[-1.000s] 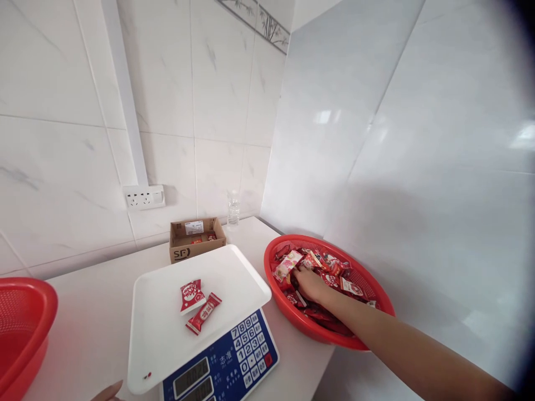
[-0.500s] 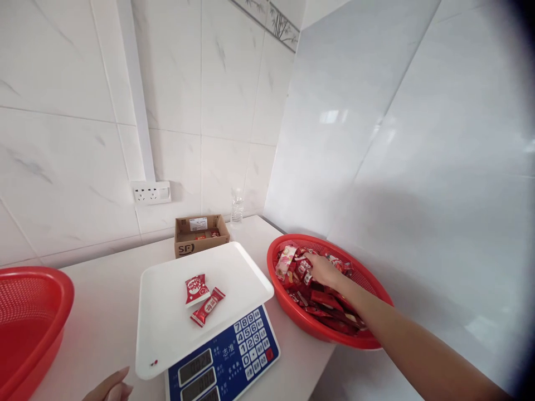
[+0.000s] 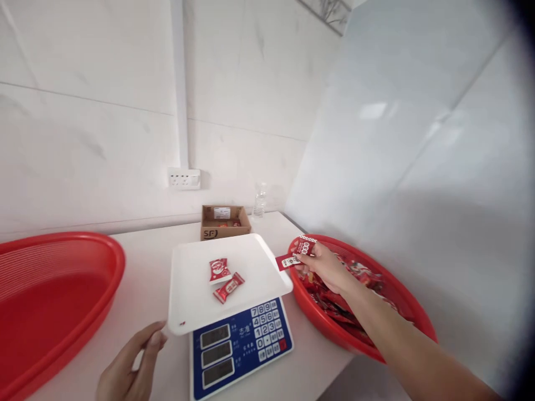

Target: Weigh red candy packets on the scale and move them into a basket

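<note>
My right hand (image 3: 324, 267) is closed around red snack packets (image 3: 288, 262) with white print, held between the weighing tray and the right basket. At least two packets seem to be in its grip; they overlap. Two red-and-white wrapped snacks, a squarish one (image 3: 219, 270) and a narrow one (image 3: 228, 288), lie on the white tray (image 3: 188, 306) of a blue digital scale (image 3: 240, 351). By the tray's front left corner, my left hand (image 3: 134, 362) has its thumb and forefinger brought together, with nothing visible in them.
To the right, a red plastic basket (image 3: 412, 295) holds many wrapped snacks. Another red basket (image 3: 117, 262) stands at the left. Behind the scale are a small cardboard box (image 3: 228, 231) and a clear plastic bottle (image 3: 259, 200), near the tiled wall.
My right hand has come up out of the right basket, moving left towards the tray with red packets in it. More of my left hand shows, closer to the tray corner. The view has shifted left.
</note>
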`<state>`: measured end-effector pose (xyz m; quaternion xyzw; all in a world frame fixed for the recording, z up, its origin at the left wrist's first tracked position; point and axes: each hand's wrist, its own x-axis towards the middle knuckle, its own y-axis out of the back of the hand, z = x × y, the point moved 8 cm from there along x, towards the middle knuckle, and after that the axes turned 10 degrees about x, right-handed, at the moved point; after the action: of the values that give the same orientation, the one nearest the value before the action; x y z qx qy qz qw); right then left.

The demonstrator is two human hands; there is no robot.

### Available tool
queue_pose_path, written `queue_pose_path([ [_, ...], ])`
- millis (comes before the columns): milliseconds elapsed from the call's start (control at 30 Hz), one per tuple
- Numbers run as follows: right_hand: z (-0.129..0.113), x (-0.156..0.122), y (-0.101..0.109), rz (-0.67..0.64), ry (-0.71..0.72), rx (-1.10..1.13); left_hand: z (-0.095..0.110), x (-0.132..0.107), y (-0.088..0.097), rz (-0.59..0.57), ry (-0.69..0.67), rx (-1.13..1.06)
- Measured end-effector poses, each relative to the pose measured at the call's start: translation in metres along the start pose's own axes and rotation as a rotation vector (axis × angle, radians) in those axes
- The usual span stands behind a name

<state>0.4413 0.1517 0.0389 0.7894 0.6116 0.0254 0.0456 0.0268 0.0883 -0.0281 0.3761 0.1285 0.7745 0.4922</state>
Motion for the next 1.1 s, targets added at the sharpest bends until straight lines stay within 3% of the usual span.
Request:
queue_pose_path([
  [167,0.01,0.01,-0.079,-0.157,-0.04,0.1,0.018,0.004,0.009,-0.028,-0.091,-0.049],
  [300,0.015,0.007,-0.117,-0.334,-0.099,0.011,0.017,0.003,0.008,-0.056,-0.096,-0.067],
  [567,-0.003,0.007,-0.116,-0.305,0.191,-0.698,0.029,0.004,0.015,0.005,-0.184,-0.114],
  [633,-0.003,-0.002,-0.116,-0.376,0.17,-0.794,0.031,0.004,0.017,0.019,-0.198,-0.105],
  [733,0.007,-0.016,-0.112,-0.521,-0.005,-0.749,0.031,0.003,0.016,0.019,-0.198,-0.096],
  [833,0.012,-0.021,-0.104,-0.52,-0.089,-0.81,0.031,0.002,0.015,0.006,-0.204,-0.099],
  [967,0.002,-0.021,-0.108,-0.399,0.132,-1.012,0.031,0.002,0.014,-0.009,-0.209,-0.106],
  [1100,-0.001,-0.036,-0.14,-0.479,0.343,-1.007,0.033,0.002,0.016,0.002,-0.227,-0.096],
])
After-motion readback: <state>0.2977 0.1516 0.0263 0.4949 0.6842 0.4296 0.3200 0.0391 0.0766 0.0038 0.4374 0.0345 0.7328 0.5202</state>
